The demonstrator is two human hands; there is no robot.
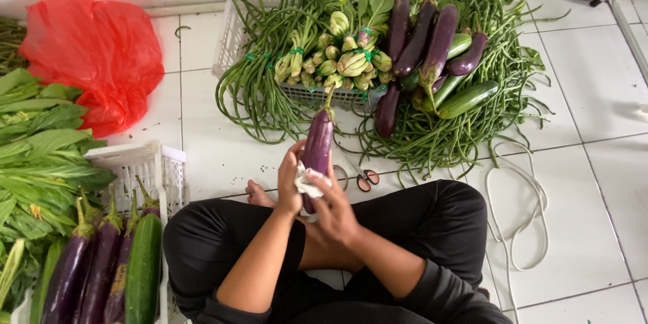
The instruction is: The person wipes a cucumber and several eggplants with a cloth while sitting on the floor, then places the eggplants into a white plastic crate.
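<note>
I sit cross-legged on a white tiled floor. My left hand (289, 179) grips a long purple eggplant (318, 142) around its lower part, stem end pointing away from me. My right hand (332, 204) presses a small white cloth (307, 181) against the eggplant's lower end. Both hands are closed around the eggplant and cloth, just above my knees.
Ahead, a white basket (233, 40) holds long beans, bok choy bundles, eggplants (439, 40) and cucumbers. A white crate (145, 162) at left holds eggplants and a cucumber (143, 270). Leafy greens and a red plastic bag (94, 54) lie left. Scissors (363, 177) and white cord (526, 216) lie nearby.
</note>
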